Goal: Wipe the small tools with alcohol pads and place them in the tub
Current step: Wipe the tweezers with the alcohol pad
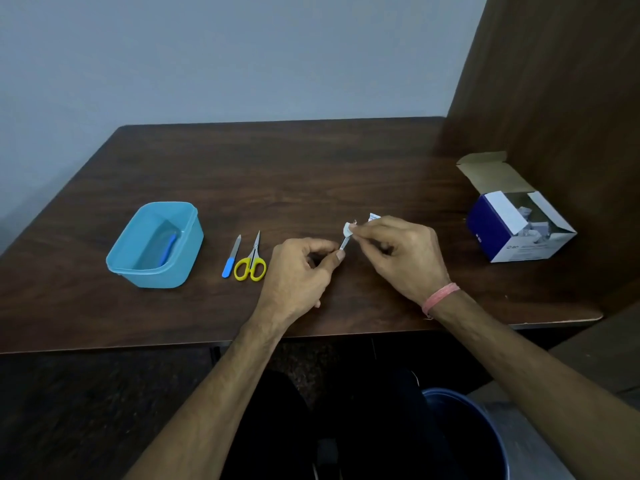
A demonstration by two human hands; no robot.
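here we see the dark wooden worktop point(311, 161). on its right side stands an open pad box point(519, 226); on its left stands the blue tub point(156, 244), with a blue-handled tool point(168, 249) inside. our left hand point(301, 271) pinches a small metal tool point(344, 242), and our right hand point(398, 251) pinches a white pad point(347, 229) against its tip. between tub and hands lie yellow scissors point(251, 263) and, just beside them, a blue-handled file point(231, 257).

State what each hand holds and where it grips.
Left hand pinches a small metal tool at its near end. Right hand pinches a white pad around the tool's far end, with a torn wrapper behind its fingers.
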